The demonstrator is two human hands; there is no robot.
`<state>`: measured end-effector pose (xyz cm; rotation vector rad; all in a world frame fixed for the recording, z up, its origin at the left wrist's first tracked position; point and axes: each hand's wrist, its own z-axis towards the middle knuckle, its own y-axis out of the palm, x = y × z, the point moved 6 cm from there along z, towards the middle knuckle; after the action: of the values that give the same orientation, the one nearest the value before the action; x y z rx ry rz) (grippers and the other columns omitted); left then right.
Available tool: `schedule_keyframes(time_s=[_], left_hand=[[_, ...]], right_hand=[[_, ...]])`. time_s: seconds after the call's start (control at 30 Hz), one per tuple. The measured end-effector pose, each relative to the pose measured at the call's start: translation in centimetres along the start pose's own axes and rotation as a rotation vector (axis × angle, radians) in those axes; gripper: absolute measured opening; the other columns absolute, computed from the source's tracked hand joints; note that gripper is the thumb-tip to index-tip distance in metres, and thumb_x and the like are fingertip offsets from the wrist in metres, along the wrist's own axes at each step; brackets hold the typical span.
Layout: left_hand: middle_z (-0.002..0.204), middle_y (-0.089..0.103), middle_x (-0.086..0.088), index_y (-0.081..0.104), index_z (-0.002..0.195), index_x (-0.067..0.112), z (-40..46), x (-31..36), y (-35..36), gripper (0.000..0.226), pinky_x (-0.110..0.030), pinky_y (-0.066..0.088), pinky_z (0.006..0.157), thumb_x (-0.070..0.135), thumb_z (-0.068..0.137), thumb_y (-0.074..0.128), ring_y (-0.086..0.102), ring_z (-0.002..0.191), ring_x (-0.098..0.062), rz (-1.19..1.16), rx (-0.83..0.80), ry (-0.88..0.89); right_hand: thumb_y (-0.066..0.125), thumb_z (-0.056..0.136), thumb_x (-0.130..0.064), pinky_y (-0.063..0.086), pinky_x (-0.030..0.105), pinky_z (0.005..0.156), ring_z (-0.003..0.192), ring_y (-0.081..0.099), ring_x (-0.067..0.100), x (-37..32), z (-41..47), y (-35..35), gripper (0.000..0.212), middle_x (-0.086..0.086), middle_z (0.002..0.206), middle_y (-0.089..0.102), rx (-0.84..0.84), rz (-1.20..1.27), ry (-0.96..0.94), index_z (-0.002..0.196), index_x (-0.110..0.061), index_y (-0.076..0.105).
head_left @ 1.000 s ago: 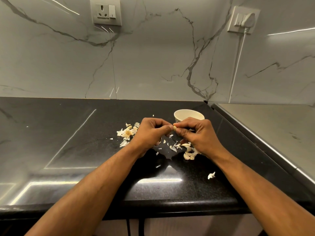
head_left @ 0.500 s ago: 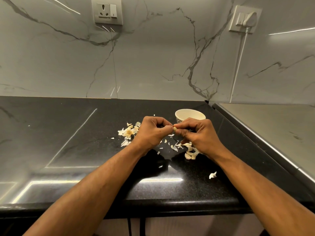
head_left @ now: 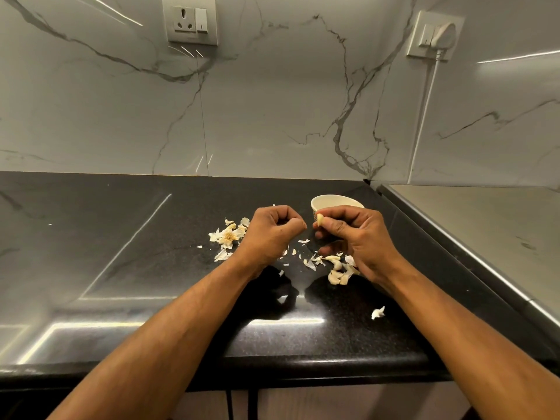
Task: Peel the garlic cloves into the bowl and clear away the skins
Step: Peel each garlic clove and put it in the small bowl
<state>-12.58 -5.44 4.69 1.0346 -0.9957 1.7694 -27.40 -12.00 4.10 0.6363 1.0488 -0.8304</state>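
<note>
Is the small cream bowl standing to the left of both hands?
No, the small cream bowl stands behind the right hand.

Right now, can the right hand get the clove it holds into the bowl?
Probably yes. The right hand pinches the clove just in front of the bowl, whose open rim shows nothing across it.

Home kitchen: black countertop [head_left: 121,268], marble backsplash [head_left: 272,116], wall socket [head_left: 190,21].

Both hands hover apart, left hand [head_left: 274,230] fisted, right hand [head_left: 353,234] pinching with thumb and fingertips.
</note>
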Motion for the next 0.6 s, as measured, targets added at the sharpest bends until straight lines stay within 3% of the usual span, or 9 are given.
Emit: schedule_keyframes(time_s=[0.07,0.17,0.27,0.37,0.53,0.6], left_hand=[[0.045,0.049,0.014,0.066,0.075,0.0,0.2,-0.2,0.0,0.014,-0.017,0.035,0.045,0.003,0.087,0.06,0.04,0.041,0.0,0.117,-0.003,0.04],[0.052,0.058,0.017,0.07,0.075,0.012,0.5,-0.4,0.0,0.011,-0.02,0.043,0.053,0.013,0.085,0.065,0.049,0.047,0.001,0.351,0.017,0.114],[0.073,0.069,0.015,0.074,0.08,0.026,0.7,-0.8,0.1,0.007,-0.03,0.055,0.073,0.025,0.084,0.068,0.062,0.069,-0.001,0.537,-0.003,0.126],[0.086,0.072,0.013,0.075,0.088,0.028,0.6,-0.6,0.5,0.011,-0.036,0.056,0.08,0.026,0.086,0.065,0.065,0.083,-0.007,0.656,-0.044,0.122],[0.093,0.07,0.014,0.075,0.091,0.031,0.6,-0.3,0.8,0.014,-0.036,0.055,0.081,0.025,0.086,0.063,0.064,0.087,-0.007,0.725,-0.062,0.166],[0.093,0.07,0.014,0.075,0.092,0.031,0.6,-0.3,0.9,0.014,-0.036,0.055,0.08,0.025,0.086,0.063,0.064,0.087,-0.008,0.734,-0.071,0.181]], right_hand=[[0.065,0.086,-0.002,0.057,0.031,0.054,0.071,0.068,0.021,-0.1,0.1,-0.2,0.011,0.011,0.081,0.073,0.015,0.004,-0.01,0.093,-0.006,0.073],[0.068,0.086,-0.003,0.059,0.03,0.057,0.074,0.069,0.021,-0.9,0.1,-0.9,0.014,0.005,0.08,0.074,0.093,-0.086,-0.101,0.09,-0.014,0.074],[0.071,0.087,-0.006,0.056,0.02,0.07,0.086,0.069,0.008,-2.6,0.0,-2.4,0.017,-0.008,0.092,0.073,0.251,-0.504,-0.318,0.094,-0.021,0.074],[0.071,0.088,-0.011,0.051,0.011,0.074,0.088,0.067,0.006,-3.9,0.2,-4.4,0.015,-0.005,0.096,0.071,0.405,-0.72,-0.429,0.102,-0.012,0.075],[0.069,0.09,-0.015,0.057,0.035,0.078,0.087,0.067,0.015,-3.4,2.1,-6.1,0.018,0.004,0.1,0.074,0.441,-0.934,-0.404,0.106,-0.01,0.075],[0.068,0.091,-0.017,0.055,0.035,0.078,0.087,0.065,0.015,-3.0,3.0,-6.1,0.019,0.003,0.102,0.074,0.396,-1.018,-0.377,0.108,-0.012,0.075]])
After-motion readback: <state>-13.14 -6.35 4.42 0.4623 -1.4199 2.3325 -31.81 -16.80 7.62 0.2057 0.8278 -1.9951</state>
